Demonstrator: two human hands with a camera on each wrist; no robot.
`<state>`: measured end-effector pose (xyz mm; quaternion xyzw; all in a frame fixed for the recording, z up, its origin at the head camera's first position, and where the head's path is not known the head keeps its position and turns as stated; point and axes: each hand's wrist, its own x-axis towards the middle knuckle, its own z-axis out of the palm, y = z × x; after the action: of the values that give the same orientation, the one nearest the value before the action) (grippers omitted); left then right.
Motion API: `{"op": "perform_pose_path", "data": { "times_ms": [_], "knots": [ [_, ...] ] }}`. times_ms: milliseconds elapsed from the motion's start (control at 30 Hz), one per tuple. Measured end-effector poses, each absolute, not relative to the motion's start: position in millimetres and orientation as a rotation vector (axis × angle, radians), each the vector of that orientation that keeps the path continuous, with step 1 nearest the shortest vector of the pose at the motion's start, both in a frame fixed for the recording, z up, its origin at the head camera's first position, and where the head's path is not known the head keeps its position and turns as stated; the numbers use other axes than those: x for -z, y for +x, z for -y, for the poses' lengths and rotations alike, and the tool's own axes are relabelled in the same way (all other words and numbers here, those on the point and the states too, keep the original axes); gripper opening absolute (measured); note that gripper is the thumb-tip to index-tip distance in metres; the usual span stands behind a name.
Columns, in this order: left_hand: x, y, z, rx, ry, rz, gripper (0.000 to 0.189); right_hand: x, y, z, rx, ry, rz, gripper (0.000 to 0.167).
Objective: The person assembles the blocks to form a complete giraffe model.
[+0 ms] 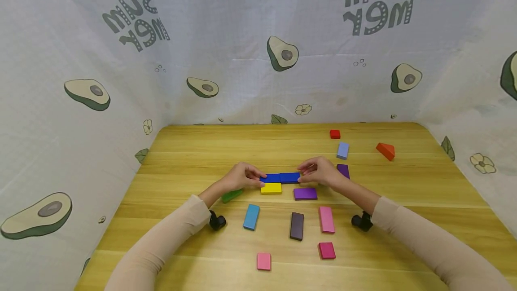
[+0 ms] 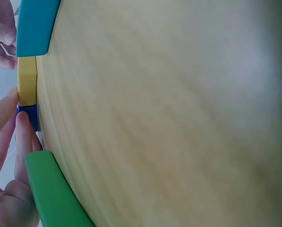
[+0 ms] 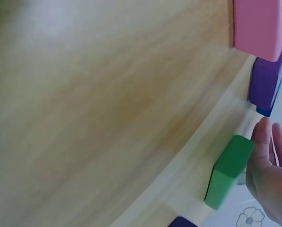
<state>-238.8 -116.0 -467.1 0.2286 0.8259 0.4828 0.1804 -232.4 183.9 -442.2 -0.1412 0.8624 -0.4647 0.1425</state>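
Note:
Two blue blocks, the left one [image 1: 271,178] and the right one [image 1: 290,178], lie end to end across the middle of the table. My left hand [image 1: 244,176] pinches the left block's outer end between thumb and fingers. At the right block's outer end is my right hand [image 1: 321,172], thumb against the end and fingers loosely bent, with a gap between them. A yellow block [image 1: 271,188] lies along the left blue block's near side. In front of the right one is a purple block [image 1: 305,193]. A green block [image 1: 232,196] sits beneath my left wrist; another green block [image 3: 230,172] stands beside my right hand.
Nearer me lie a light blue block [image 1: 251,217], a dark block [image 1: 296,226], a pink block [image 1: 326,219], a magenta block [image 1: 326,250] and a small pink block [image 1: 264,261]. Toward the back right are a red block [image 1: 335,134], a pale blue block [image 1: 343,150] and an orange-red triangle [image 1: 386,151].

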Motion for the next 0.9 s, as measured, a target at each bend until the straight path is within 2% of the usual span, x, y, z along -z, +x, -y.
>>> {"op": "perform_pose_path", "data": {
  "times_ms": [900],
  "knots": [
    [469.6,-240.3,115.2,-1.34,0.623,-2.354,0.022,453.0,-203.2,-219.2,1.451,-0.645,-2.385,0.035]
  ]
}}
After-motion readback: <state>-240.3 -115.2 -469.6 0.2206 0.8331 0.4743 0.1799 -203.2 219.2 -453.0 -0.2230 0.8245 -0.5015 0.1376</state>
